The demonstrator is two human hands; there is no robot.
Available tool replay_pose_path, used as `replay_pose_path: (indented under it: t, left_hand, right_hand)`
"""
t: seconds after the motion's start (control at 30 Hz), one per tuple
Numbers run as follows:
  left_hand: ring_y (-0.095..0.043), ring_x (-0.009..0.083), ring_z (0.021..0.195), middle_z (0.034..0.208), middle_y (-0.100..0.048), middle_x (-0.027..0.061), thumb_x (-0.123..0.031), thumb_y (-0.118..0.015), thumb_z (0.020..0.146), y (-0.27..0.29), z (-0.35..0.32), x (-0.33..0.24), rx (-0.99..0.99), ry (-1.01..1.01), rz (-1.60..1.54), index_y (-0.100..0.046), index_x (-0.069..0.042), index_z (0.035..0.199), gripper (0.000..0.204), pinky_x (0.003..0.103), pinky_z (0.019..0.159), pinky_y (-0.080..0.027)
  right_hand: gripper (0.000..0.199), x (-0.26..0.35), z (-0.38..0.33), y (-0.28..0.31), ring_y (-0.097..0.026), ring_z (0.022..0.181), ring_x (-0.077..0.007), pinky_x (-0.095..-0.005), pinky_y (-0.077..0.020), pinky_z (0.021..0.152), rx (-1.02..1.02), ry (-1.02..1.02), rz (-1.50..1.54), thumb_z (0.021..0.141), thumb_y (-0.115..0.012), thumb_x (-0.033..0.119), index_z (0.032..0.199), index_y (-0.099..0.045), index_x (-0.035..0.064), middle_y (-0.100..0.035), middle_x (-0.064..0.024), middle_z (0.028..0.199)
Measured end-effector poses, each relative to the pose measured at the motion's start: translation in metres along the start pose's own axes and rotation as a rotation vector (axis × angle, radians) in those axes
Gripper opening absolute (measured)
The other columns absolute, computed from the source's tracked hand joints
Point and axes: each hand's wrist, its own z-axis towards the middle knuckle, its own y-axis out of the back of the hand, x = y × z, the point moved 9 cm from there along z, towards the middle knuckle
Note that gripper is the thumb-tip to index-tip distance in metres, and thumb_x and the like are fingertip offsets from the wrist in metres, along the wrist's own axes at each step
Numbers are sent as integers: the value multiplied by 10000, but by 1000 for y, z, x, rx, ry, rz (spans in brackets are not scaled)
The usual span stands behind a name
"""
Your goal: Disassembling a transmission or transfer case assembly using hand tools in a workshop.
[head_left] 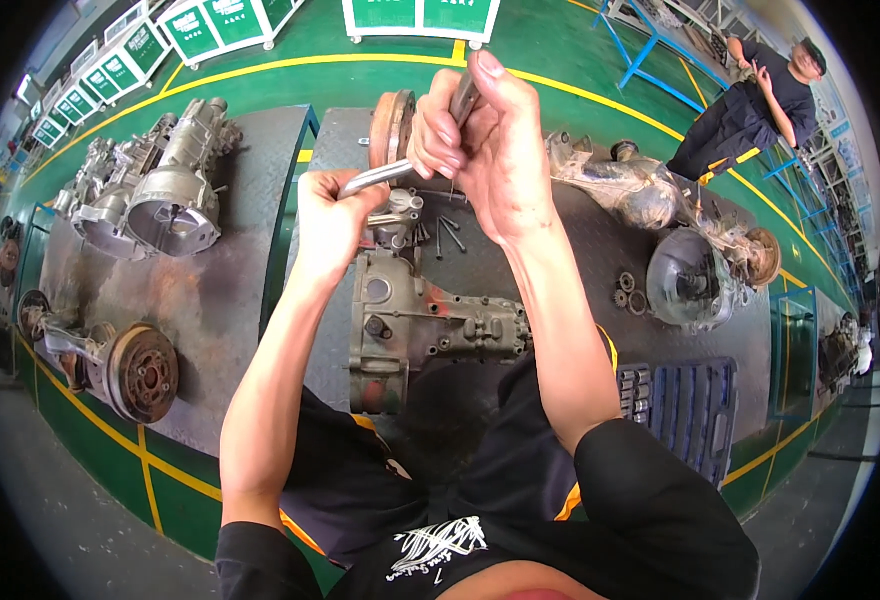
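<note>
Your left hand (328, 222) is closed around the lower end of a metal wrench (400, 170), raised above the gearbox housing (430, 325). Your right hand (480, 150) pinches its upper end. Loose bolts (448, 236) lie just beyond the housing.

Glossy metal wrench (380, 177), dull greasy gearbox casing (410, 320)

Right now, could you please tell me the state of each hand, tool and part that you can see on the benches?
Left hand: closed around the metal handle.
Right hand: gripping the handle's upper end, raised above the bench.
Gearbox housing: lying on the bench, under the hands.
Loose bolts: lying on the bench beside the housing.
Socket case: open, lying flat.
Brake drum: rusty, on the left bench.
</note>
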Motion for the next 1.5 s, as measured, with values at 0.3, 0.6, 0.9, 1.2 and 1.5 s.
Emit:
replay_pose_path:
  t: [0.3,0.6,0.9,1.2,1.5]
  left_hand:
    - [-383,21,552,562,-458,-61,-28,-628,845,2,28,-2,-123,-222,104,-592,6,605,246,266,467,-268]
    - [-305,39,554,604,-349,-96,-90,-629,899,-25,48,7,-163,-128,32,-418,-99,600,367,282,517,-206]
    - [-325,57,505,547,-375,-62,-77,-660,859,-54,51,14,85,-137,8,-518,-55,587,308,287,495,-190]
    - [-458,94,630,706,-526,21,-112,-744,826,-63,36,40,105,-175,-45,-698,24,895,159,266,571,-339]
    - [-520,124,747,814,-577,53,-173,-761,825,-80,22,18,198,-65,145,-644,3,1006,278,280,670,-406]
  right_hand:
    - [553,-3,-14,-23,-286,564,-126,-289,-258,572,52,-58,-148,1007,-341,501,635,-369,92,-321,-1,590]
    - [318,-9,-35,-86,-389,722,-165,-323,-364,703,317,92,-319,1014,-433,264,824,-428,9,-399,-53,773]
    - [379,-17,-31,-98,-497,605,-347,-426,-389,593,320,248,-323,1052,-482,328,844,-454,13,-451,-145,660]
    - [330,-11,-28,-106,-480,541,-348,-429,-366,530,288,306,-333,960,-531,238,725,-475,13,-459,-153,596]
    - [369,-15,-13,-102,-342,506,-238,-371,-320,508,271,344,-368,961,-509,226,691,-399,-2,-357,-105,572]
